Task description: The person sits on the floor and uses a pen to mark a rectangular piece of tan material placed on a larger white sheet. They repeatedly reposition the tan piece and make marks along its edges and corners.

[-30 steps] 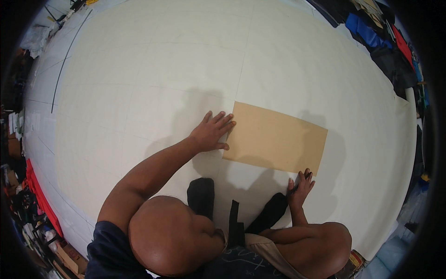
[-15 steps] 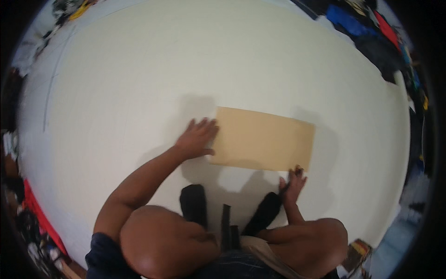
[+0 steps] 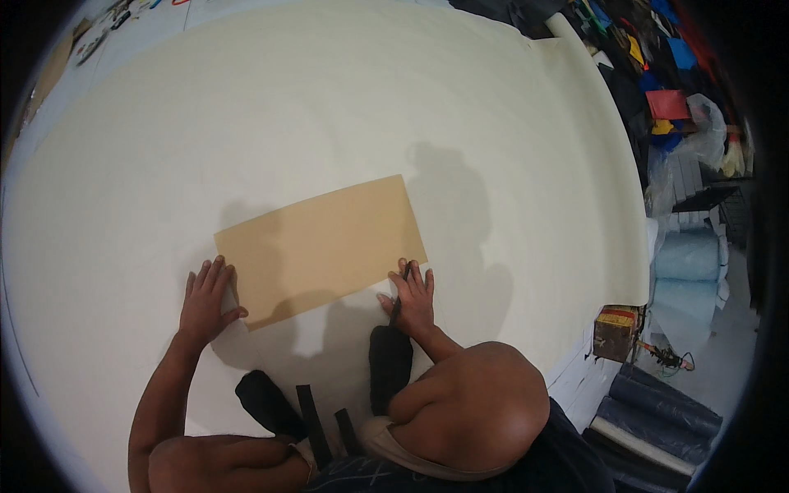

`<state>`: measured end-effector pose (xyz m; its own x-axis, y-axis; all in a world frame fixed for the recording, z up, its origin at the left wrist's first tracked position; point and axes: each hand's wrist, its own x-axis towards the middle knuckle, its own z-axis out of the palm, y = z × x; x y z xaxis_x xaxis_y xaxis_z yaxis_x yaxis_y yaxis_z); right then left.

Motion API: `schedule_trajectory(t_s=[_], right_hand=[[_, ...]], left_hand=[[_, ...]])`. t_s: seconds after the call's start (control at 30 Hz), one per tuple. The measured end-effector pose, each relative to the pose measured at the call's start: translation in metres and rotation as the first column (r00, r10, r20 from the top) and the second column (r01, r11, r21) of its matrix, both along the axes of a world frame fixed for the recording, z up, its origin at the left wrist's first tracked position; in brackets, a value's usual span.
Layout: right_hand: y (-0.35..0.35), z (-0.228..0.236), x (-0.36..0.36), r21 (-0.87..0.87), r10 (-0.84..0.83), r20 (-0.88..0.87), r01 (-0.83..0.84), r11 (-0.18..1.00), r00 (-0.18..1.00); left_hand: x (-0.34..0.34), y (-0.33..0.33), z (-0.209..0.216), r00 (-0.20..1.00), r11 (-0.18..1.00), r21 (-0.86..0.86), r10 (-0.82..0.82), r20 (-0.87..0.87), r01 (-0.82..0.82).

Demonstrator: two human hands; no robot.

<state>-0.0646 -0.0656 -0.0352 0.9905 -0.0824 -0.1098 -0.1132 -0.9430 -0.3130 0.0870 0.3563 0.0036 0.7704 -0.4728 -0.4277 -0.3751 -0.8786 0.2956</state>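
We see the tan card [image 3: 320, 253] lying flat on the cream sheet [image 3: 329, 107], in front of the person's two dark-socked feet [image 3: 390, 361]. We read its long axis as running left to right on a slant, the right end farther from the person than the left.

The left hand [image 3: 209, 302] is at the card's short left edge: we see the card lying to the right of its fingers, which are spread, fingertips and thumb along that edge, with nothing gripped between them. The right hand [image 3: 414, 300] is at the card's near long edge, close to its near right corner, so from these fingers the card stretches away and to the left. We see them loosely parted, with a dark slender tool [image 3: 400, 300] held among them, its upper end close to the card's edge. Both hands are about equally near the card, each at a different side; we cannot tell how firmly either presses.

As for containers, we notice a small box [image 3: 612, 338] well to the right of the card, toward the person's side, and a clear plastic bag [image 3: 708, 131] beyond the card, far to its right. We cannot make out what either holds.
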Motion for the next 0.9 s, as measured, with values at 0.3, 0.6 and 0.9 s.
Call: schedule_trajectory(t_s=[0.3,0.6,0.9], right_hand=[[0.002,0.006,0.001,0.005,-0.015,-0.023,0.015,1.000,1.000],[0.002,0.004,-0.001,-0.048,0.013,0.015,-0.013,0.999,1.000],[-0.002,-0.007,-0.001,-0.095,0.041,0.033,-0.038,0.995,0.999]], left_hand=[[-0.002,0.003,-0.003,0.999,1.000,-0.018,-0.019,0.044,0.019],[-0.002,0.001,-0.003,0.999,1.000,-0.030,-0.008,0.037,0.009],[0.002,0.004,-0.004,0.999,0.999,-0.043,-0.014,0.032,0.016]])
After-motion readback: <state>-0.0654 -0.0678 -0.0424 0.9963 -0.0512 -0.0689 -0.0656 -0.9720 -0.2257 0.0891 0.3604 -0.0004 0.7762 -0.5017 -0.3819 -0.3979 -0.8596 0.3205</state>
